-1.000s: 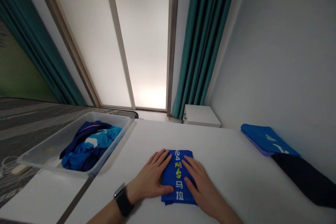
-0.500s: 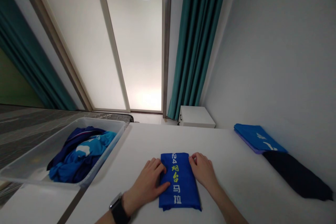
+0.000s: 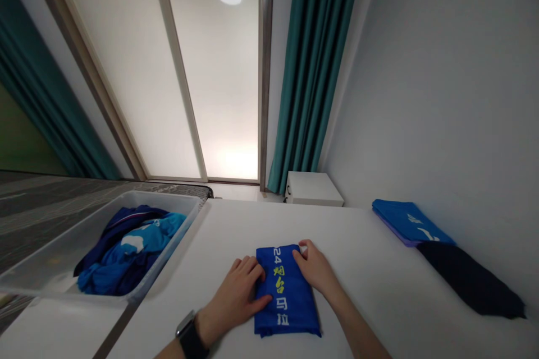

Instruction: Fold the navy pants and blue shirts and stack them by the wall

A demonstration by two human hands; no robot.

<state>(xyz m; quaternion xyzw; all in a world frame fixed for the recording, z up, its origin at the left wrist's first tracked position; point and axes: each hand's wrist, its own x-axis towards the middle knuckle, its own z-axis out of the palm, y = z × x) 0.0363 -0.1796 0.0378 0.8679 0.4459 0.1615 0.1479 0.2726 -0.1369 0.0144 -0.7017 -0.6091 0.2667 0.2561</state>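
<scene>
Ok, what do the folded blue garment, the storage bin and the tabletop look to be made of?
Folded blue garment: probably thin synthetic fabric, low sheen, going by its flat, soft folds; the white and yellow lettering looks printed.
Storage bin: likely plastic with a frosted finish, since it looks cloudy and translucent.
Tabletop: smooth white surface, perhaps laminate or painted board; no grain shows.

Home interior, by our reading.
We note teal curtains (image 3: 315,67), frosted door panels (image 3: 223,95), a small white cabinet (image 3: 315,188), everyday clothes (image 3: 135,244) in a plastic tub (image 3: 179,241).
</scene>
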